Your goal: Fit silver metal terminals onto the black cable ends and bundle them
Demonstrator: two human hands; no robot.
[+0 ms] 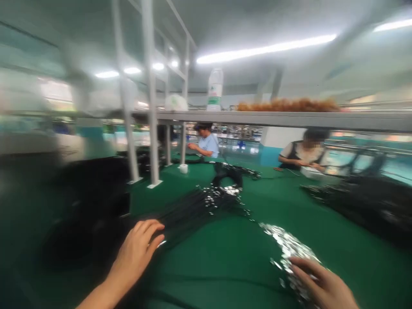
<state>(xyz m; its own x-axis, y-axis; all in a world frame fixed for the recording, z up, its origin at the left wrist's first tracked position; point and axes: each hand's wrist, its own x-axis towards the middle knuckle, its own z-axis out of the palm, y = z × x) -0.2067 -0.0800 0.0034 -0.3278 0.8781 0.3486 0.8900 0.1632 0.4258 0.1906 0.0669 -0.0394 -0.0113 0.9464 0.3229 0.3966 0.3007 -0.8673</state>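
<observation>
The picture is blurred by motion. My left hand rests palm down on a spread bundle of black cables on the green table, fingers together and lightly curled over the strands. My right hand lies at the lower right on a heap of small shiny metal pieces, fingers apart. More shiny pieces glint at the far ends of the cables. Whether either hand grips anything is unclear.
Dark cable piles lie at the left and right. White frame posts stand on the table under a grey shelf bearing a bottle. Two people work at the far side.
</observation>
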